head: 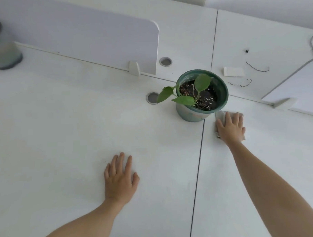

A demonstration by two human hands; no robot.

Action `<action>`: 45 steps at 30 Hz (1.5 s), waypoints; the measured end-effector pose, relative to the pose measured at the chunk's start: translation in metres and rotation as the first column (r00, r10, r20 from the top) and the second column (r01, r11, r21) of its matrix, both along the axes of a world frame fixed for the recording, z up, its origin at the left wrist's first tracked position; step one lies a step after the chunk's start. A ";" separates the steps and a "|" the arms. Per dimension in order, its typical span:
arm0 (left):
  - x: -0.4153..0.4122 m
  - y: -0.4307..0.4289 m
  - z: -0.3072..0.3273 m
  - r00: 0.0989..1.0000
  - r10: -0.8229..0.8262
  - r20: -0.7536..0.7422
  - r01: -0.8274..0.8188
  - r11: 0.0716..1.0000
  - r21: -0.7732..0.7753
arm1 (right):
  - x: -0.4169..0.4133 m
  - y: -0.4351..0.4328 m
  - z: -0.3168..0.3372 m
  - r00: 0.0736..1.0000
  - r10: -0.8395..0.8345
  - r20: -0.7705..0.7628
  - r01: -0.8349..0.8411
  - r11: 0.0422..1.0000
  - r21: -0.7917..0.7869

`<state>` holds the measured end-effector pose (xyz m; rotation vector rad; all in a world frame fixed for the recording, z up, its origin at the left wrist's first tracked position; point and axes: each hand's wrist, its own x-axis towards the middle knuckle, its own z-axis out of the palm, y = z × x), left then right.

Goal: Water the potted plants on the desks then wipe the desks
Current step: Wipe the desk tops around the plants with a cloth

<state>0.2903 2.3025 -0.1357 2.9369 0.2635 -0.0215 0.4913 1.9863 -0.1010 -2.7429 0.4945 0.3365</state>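
A green pot [195, 115] with dark wet soil and a small leafy plant [184, 93] stands where the white desks [63, 140] meet. My right hand [230, 126] lies flat on a pale cloth [220, 115], pressing it onto the right desk just right of the pot's base. My left hand [119, 179] rests palm down on the left desk, fingers spread, holding nothing. A second pot [1, 48], grey and blurred, stands at the far left.
A white divider panel [87, 40] runs along the back left, another [297, 81] at the right. Two round cable grommets [165, 61] [152, 98] sit near the pot. Thin dark string pieces [257, 69] and a small white block [233, 72] lie beyond the pot.
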 end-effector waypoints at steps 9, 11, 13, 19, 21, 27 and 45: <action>0.000 -0.001 -0.006 0.997 0.001 0.079 -0.007 0.997 0.071 | -0.060 0.080 -0.011 0.986 0.159 0.048 -0.158 0.987 -0.023; -0.001 0.000 -0.006 0.997 -0.002 0.079 -0.004 0.997 0.072 | -0.074 0.114 -0.014 0.962 0.259 0.084 -0.258 0.966 -0.015; 0.000 0.000 -0.006 0.997 -0.003 0.082 -0.003 0.998 0.070 | -0.073 0.143 -0.014 0.923 0.351 0.158 -0.356 0.934 0.004; 0.000 0.000 -0.009 0.994 -0.011 0.106 0.003 0.998 0.070 | -0.013 0.186 -0.012 0.870 0.489 0.060 -0.492 0.869 0.043; -0.001 0.000 -0.011 0.993 -0.015 0.117 0.007 0.998 0.066 | 0.004 0.196 -0.010 0.852 0.521 0.057 -0.524 0.850 0.057; -0.001 0.001 -0.011 0.994 -0.022 0.109 0.015 0.997 0.071 | -0.007 0.192 -0.014 0.786 0.610 0.097 -0.615 0.788 0.031; 0.002 0.001 -0.001 1.000 -0.020 0.001 0.020 1.000 -0.004 | -0.053 0.045 -0.010 0.978 -0.166 0.125 0.169 0.985 -0.014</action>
